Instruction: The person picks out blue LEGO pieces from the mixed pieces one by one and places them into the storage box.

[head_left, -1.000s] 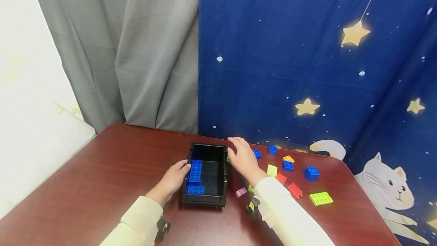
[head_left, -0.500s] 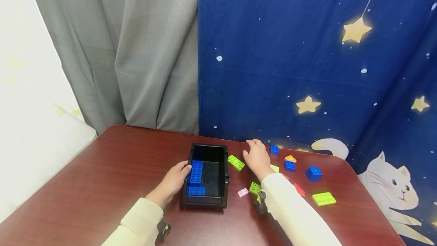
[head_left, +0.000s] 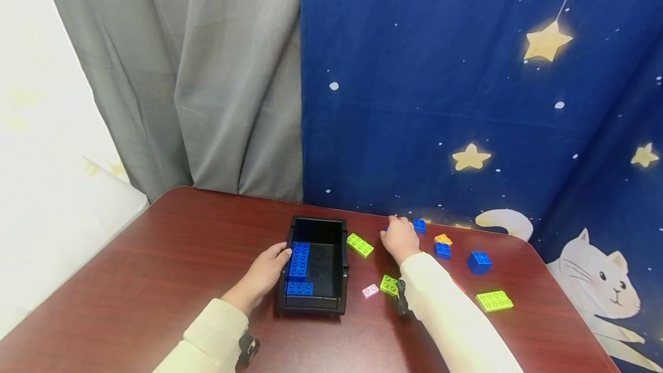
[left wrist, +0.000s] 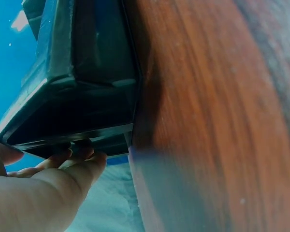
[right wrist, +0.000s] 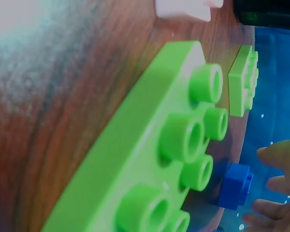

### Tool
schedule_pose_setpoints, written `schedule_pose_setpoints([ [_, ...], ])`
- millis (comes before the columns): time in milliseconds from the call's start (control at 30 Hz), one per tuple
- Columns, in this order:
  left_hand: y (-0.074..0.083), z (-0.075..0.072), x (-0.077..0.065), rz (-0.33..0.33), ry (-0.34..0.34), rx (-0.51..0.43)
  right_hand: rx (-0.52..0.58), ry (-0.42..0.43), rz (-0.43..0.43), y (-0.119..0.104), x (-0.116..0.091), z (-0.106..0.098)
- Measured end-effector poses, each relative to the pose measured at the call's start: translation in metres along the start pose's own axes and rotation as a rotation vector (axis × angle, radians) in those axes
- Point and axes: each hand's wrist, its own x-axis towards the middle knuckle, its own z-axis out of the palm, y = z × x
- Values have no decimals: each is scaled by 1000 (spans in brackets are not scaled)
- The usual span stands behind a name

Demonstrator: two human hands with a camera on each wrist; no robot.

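Observation:
My left hand [head_left: 265, 272] grips the left wall of a black plastic bin [head_left: 311, 303], thumb over the rim. In the left wrist view, its fingers [left wrist: 79, 176] lie against the bin's outer side. Blue building bricks [head_left: 298, 260] line the left part of the bin. At the table's back, my right hand [head_left: 402, 239] hovers over a blue brick, largely hidden from the head view. The right wrist view has that blue brick [right wrist: 233, 186] just beside the right hand's spread fingers [right wrist: 275, 153], with a gap that looks small; contact cannot be made out.
Right of the bin lie a lime-green brick [head_left: 359, 245], a pink brick [head_left: 370, 290] and another green brick [head_left: 389, 285]. Farther right are several blue bricks, an orange piece [head_left: 443, 239] and a lime brick [head_left: 494, 301]. A starry blue curtain [head_left: 404, 102] hangs behind the table.
The right hand has moved right, away from the bin's back corner, to the blue brick at the back, uncovering the green brick. The left hand keeps its grip on the bin.

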Motion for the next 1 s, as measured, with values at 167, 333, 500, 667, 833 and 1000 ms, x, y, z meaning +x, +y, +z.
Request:
schedule_pose_setpoints([
  [167, 0, 0, 1, 8, 6, -3, -29, -37, 15, -1, -1, -2],
  [333, 0, 1, 1, 8, 7, -13, -45, -56, 17, -2, -3, -3],
  [500, 0, 2, 0, 4, 6, -18, -76, -67, 11, -1, -2, -2],
  [667, 0, 1, 0, 1, 0, -17, -101, -76, 4, 1, 1, -1],
  [833, 0, 1, -1, 0, 1, -10, -102, -78, -3, 5, 4, 0],
  [1000, 1, 0, -1, -2, 0, -10, -93, -79, -11, 7, 5, 2],
])
